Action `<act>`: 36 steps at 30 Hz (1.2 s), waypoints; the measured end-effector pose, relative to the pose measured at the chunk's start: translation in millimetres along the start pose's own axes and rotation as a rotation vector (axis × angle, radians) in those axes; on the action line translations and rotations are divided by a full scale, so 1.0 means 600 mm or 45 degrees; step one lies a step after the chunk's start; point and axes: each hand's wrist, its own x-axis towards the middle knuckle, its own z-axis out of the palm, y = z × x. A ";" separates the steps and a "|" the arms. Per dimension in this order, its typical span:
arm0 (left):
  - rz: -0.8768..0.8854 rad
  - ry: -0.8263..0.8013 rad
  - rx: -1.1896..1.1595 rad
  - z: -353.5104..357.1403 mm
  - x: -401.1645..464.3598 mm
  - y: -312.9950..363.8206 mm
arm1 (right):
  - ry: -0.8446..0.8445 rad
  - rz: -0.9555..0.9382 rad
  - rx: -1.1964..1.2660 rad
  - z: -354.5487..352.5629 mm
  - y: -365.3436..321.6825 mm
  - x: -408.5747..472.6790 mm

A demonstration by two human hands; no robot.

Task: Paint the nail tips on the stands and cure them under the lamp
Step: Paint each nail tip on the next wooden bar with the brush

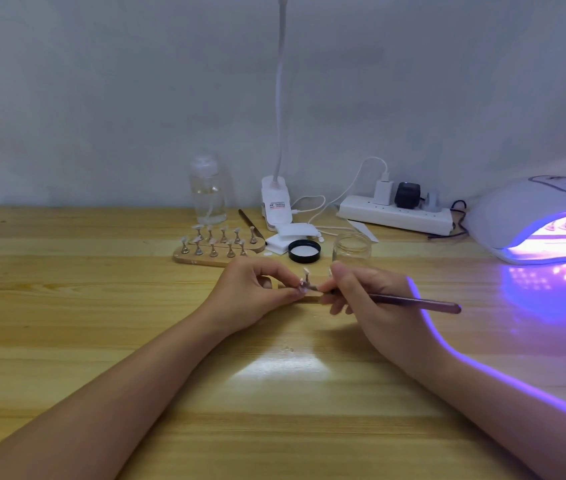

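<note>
Label on white clip-on desk lamp base (277,206): small sticker at the 12 o'clock side of the wooden table, red and dark print in two or three short rows; characters too blurred to read.
Display on white domed curing lamp (531,216): dark panel on its top at the 2 o'clock side, pale digits lit; looks like three figures, value not legible.
White power strip (395,214): small marks along its front face, at 1 o'clock; not readable.
Result: no text, brand or number can be read with certainty.
</note>
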 end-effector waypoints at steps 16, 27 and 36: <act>0.009 -0.014 0.010 0.001 -0.002 0.009 | -0.015 -0.039 -0.061 -0.002 -0.002 -0.001; -0.010 0.007 0.005 0.002 -0.001 0.005 | -0.011 -0.049 0.038 -0.001 0.000 -0.005; -0.024 0.039 -0.050 0.002 0.003 -0.002 | -0.061 -0.124 -0.068 -0.001 -0.001 -0.006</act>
